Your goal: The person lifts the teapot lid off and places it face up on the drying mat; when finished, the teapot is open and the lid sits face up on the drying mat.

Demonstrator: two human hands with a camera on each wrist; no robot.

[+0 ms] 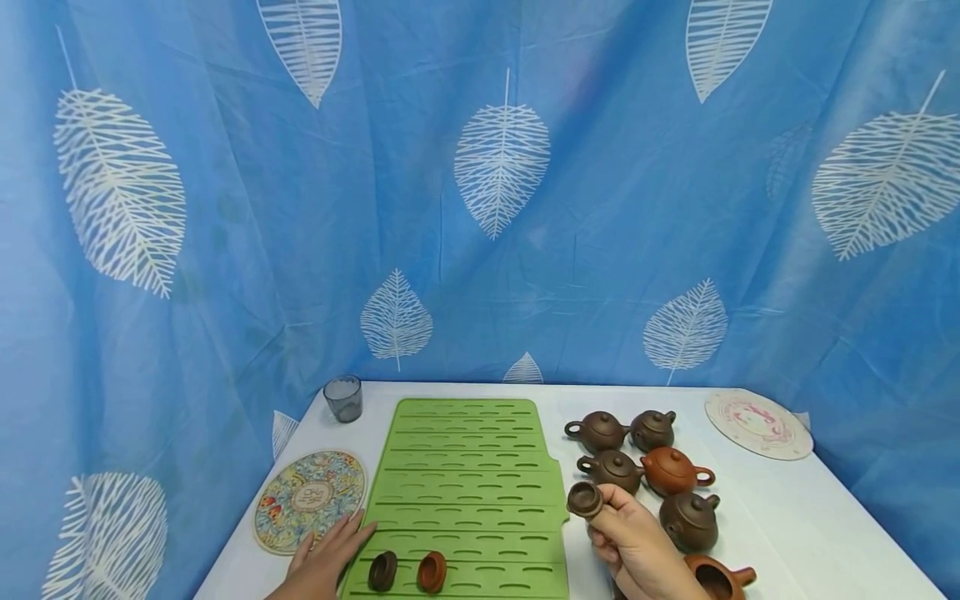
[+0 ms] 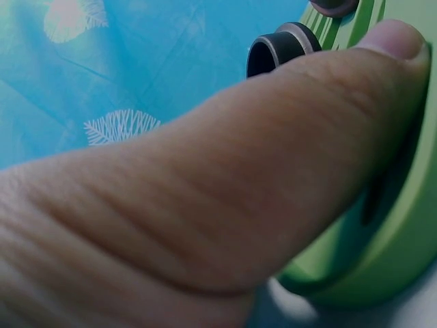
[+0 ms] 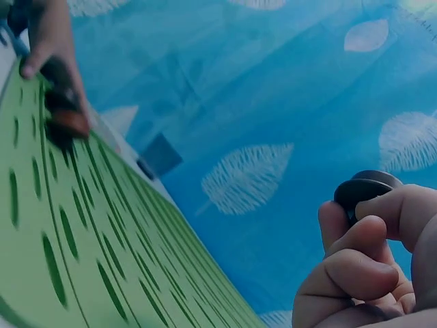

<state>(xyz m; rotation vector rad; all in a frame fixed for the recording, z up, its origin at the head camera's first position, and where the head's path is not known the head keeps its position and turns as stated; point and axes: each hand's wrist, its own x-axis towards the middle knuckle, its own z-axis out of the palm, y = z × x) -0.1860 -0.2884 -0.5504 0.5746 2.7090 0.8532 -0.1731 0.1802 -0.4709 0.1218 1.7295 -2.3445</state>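
My right hand [image 1: 639,546] pinches a small dark brown teapot lid [image 1: 584,499] between thumb and fingers, raised above the mat's right edge. Its hollow side shows in the head view; the same lid [image 3: 363,186] is edge-on in the right wrist view. My left hand [image 1: 327,557] rests with fingers extended at the left edge of the green slotted mat [image 1: 465,492]. Beside it on the mat stand a dark brown lid [image 1: 383,572] and a reddish-brown lid [image 1: 432,572], both on edge. At the bottom right, a reddish-brown teapot [image 1: 717,577] has an uncovered opening, partly cut off by the frame.
Several lidded teapots, including a dark one [image 1: 602,432] and a reddish one [image 1: 675,472], stand close together right of the mat. A patterned round board [image 1: 311,500] lies left, a pink-white one [image 1: 759,424] far right. A grey glass [image 1: 343,398] stands at the back left.
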